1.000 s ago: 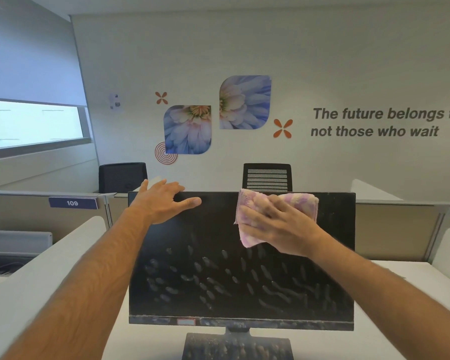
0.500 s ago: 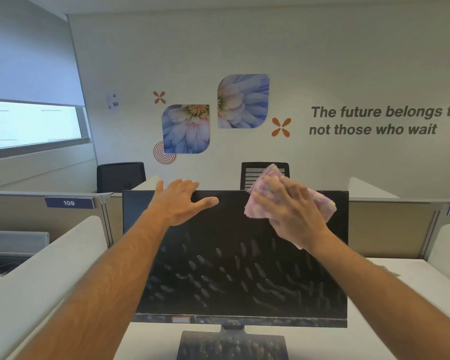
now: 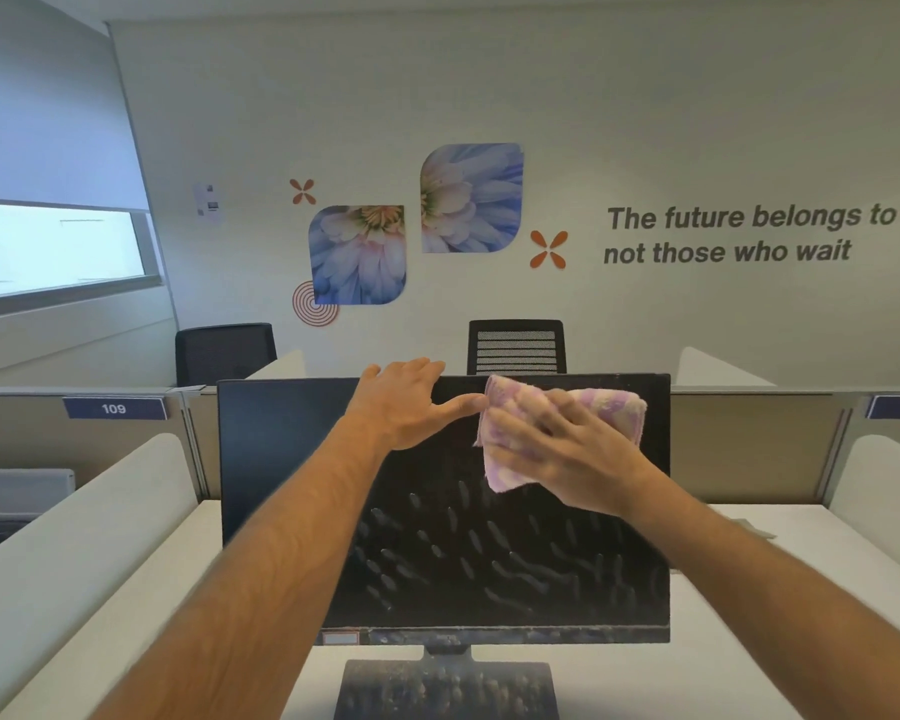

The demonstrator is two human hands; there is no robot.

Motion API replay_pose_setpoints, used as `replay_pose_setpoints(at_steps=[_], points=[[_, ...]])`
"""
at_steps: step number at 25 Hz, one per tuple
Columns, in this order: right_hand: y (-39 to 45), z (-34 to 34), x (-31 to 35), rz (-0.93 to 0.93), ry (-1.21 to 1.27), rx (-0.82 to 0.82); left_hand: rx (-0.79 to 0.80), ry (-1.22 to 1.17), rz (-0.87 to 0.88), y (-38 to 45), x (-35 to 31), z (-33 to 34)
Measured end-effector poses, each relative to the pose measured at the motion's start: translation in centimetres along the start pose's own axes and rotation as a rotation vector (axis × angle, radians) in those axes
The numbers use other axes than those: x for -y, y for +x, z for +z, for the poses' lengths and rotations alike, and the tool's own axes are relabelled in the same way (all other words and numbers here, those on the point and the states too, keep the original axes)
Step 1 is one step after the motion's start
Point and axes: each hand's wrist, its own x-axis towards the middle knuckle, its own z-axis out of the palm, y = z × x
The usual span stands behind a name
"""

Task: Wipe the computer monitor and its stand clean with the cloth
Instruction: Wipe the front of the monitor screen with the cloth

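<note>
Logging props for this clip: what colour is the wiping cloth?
Pale pink-lilac and cream check terry cloth, clearest in the head view.

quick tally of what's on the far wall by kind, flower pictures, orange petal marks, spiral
flower pictures: 2, lower and upper
orange petal marks: 2, small and large
spiral mark: 1
total: 5

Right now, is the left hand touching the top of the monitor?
Touching. The head view shows the left hand draped over the monitor's top edge, fingers behind it and thumb lying across the screen front.
</note>
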Motion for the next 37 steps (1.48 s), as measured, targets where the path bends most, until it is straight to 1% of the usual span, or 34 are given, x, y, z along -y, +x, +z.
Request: replay_pose_setpoints(at_steps=[1,3,4,5,7,8,9,11,12,13,15,16,17,18,19,20,21,22,23,24,25,26,27,28,29,30,31,32,33,34,36,37], points=[[-0.1,-0.2,-0.7,0.100,0.001,-0.002,-0.003,0.000,0.016,0.1,-0.5,0.1],[-0.3,-0.5,-2.0,0.441,0.035,-0.042,-0.015,-0.005,0.016,0.2,-0.8,0.1],[-0.5,-0.5,-2.1,0.468,0.031,-0.058,-0.018,-0.009,0.011,0.2,-0.8,0.2],[-0.9,-0.2,-1.8,0.358,0.013,-0.046,-0.020,-0.012,0.008,0.2,-0.8,0.1],[-2.1,-0.2,-1.1,0.033,-0.012,0.030,-0.020,-0.017,0.007,0.2,-0.7,0.2],[-2.4,-0.3,-1.5,-0.023,-0.021,0.027,-0.022,-0.019,0.005,0.2,-0.8,0.2],[-2.4,-0.4,-2.1,0.043,-0.025,0.016,-0.029,-0.020,0.003,0.3,-0.8,0.3],[-2.3,-0.6,-3.0,0.383,0.002,-0.040,-0.046,-0.028,-0.003,0.4,-0.7,0.4],[-2.4,-0.6,-2.9,0.447,0.012,-0.066,-0.050,-0.034,-0.005,0.4,-0.7,0.5],[-2.5,-0.4,-2.4,0.371,0.004,-0.060,-0.050,-0.038,-0.005,0.4,-0.7,0.5],[-3.2,-0.1,-1.3,0.063,-0.021,0.020,-0.049,-0.041,-0.005,0.3,-0.7,0.4],[-3.4,-0.2,-1.5,0.005,-0.021,0.017,-0.049,-0.039,-0.005,0.2,-0.7,0.4],[-3.4,-0.2,-2.1,0.069,-0.018,-0.004,-0.053,-0.039,-0.005,0.2,-0.8,0.4],[-3.4,-0.1,-2.8,0.242,-0.009,-0.028,-0.059,-0.041,-0.005,0.2,-0.8,0.4],[-3.3,-0.3,-3.4,0.453,0.025,-0.062,-0.065,-0.044,-0.007,0.2,-0.8,0.4],[-3.4,-0.4,-3.7,0.574,0.045,-0.095,-0.068,-0.046,-0.010,0.3,-0.8,0.4],[-3.5,-0.3,-3.6,0.539,0.040,-0.097,-0.069,-0.045,-0.011,0.3,-0.8,0.5],[-3.8,0.0,-3.0,0.385,0.015,-0.082,-0.068,-0.042,-0.011,0.3,-0.7,0.5],[-4.2,0.0,-2.4,0.197,0.001,-0.029,-0.067,-0.039,-0.011,0.3,-0.7,0.5],[-4.6,0.0,-2.4,0.077,-0.013,-0.013,-0.064,-0.038,-0.011,0.3,-0.7,0.5],[-4.9,-0.1,-2.8,0.080,-0.015,-0.023,-0.064,-0.037,-0.010,0.3,-0.7,0.5],[-5.1,0.1,-3.5,0.210,-0.012,-0.033,-0.064,-0.035,-0.008,0.3,-0.7,0.5],[-5.3,0.1,-4.2,0.432,0.024,-0.064,-0.064,-0.035,-0.007,0.2,-0.7,0.5],[-5.4,-0.2,-4.5,0.603,0.061,-0.098,-0.064,-0.035,-0.006,0.2,-0.7,0.4],[-5.5,-0.2,-4.4,0.616,0.057,-0.114,-0.064,-0.035,-0.006,0.1,-0.7,0.4],[-5.8,0.2,-3.9,0.482,0.019,-0.104,-0.065,-0.036,-0.006,0.1,-0.7,0.4],[-6.2,0.2,-3.2,0.278,0.000,-0.058,-0.064,-0.037,-0.007,0.1,-0.7,0.4],[-6.7,0.2,-3.1,0.119,-0.023,-0.021,-0.062,-0.037,-0.008,0.1,-0.7,0.4],[-7.1,0.3,-3.5,0.077,-0.025,-0.025,-0.061,-0.032,-0.007,0.1,-0.7,0.4],[-7.4,0.4,-4.1,0.177,-0.021,-0.034,-0.061,-0.026,-0.006,0.2,-0.7,0.4],[-7.6,0.2,-5.2,0.619,0.064,-0.102,-0.060,-0.019,-0.008,0.2,-0.6,0.5],[-7.6,0.2,-5.1,0.689,0.077,-0.133,-0.058,-0.017,-0.008,0.3,-0.6,0.5]])
